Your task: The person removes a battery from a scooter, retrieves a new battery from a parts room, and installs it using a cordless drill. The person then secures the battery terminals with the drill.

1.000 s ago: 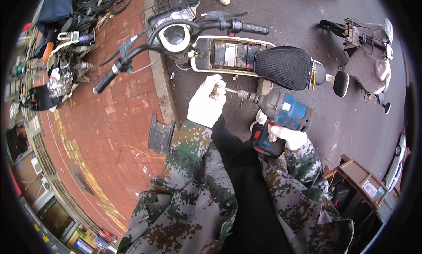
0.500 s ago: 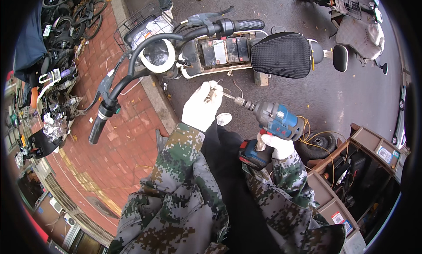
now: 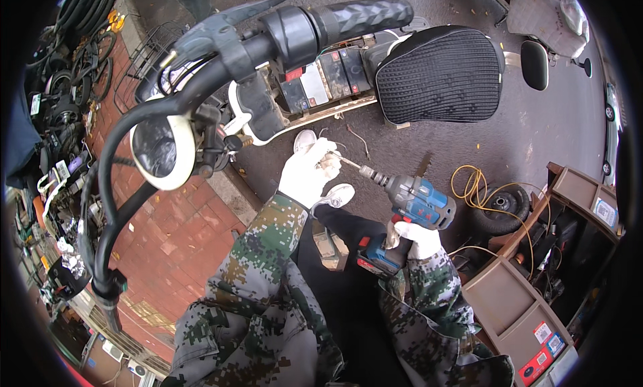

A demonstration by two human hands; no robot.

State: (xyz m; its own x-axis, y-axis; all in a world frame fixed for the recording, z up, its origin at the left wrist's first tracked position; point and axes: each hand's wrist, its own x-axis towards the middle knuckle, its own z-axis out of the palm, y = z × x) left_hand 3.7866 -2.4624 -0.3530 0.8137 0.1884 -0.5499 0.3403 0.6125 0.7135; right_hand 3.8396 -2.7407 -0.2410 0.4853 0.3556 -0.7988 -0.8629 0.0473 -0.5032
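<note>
Nearby, handlebars [image 3: 199, 89] partly mask batteries [image 3: 341, 72]; right fingers [image 3: 406, 231] clasp the drill [image 3: 422, 203], left fingers [image 3: 326, 164] pinch its bit [image 3: 349, 162].

Head-worn fisheye view, facing down, near

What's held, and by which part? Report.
Blue drill, by its handle, in the right hand; left hand at the tip of the bit, hold unclear.

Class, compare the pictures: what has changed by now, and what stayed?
The black curved handlebar now looms larger and reaches farther left and lower, probably through camera movement. A black-tyred wheel and more of the brown open box have come into view. Nothing was grasped or released: the white-gloved right hand keeps the blue-and-black drill, the white-gloved left hand stays at its metal bit.
</note>
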